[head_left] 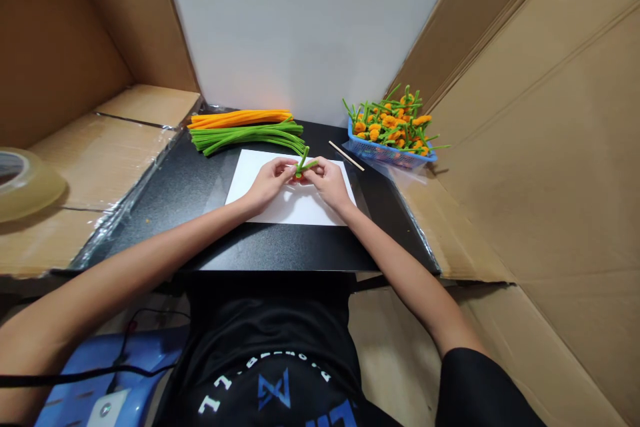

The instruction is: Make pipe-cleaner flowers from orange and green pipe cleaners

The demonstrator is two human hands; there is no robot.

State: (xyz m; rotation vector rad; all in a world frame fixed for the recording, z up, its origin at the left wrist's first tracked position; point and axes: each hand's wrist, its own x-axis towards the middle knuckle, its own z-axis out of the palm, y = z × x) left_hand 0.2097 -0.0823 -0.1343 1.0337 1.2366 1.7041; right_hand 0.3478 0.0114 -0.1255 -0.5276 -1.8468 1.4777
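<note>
Both hands meet over a white sheet [280,207] on the black table. Between them is a small orange and green pipe-cleaner piece [300,170], with green ends pointing up and to the right. My left hand [273,180] pinches its left side with thumb and fingertips. On the right side, my right hand [327,181] grips it the same way, fingers closed. The orange part is mostly hidden by the fingertips. Behind the sheet to the left lie bundles of green pipe cleaners [245,136] and orange pipe cleaners [240,118].
A blue basket [395,157] full of orange and green pieces stands at the back right, on clear plastic. Beside it a thin stick [347,155] lies on the table. A tape roll [47,187] is at the far left. Cardboard walls [560,120] flank the table [280,247].
</note>
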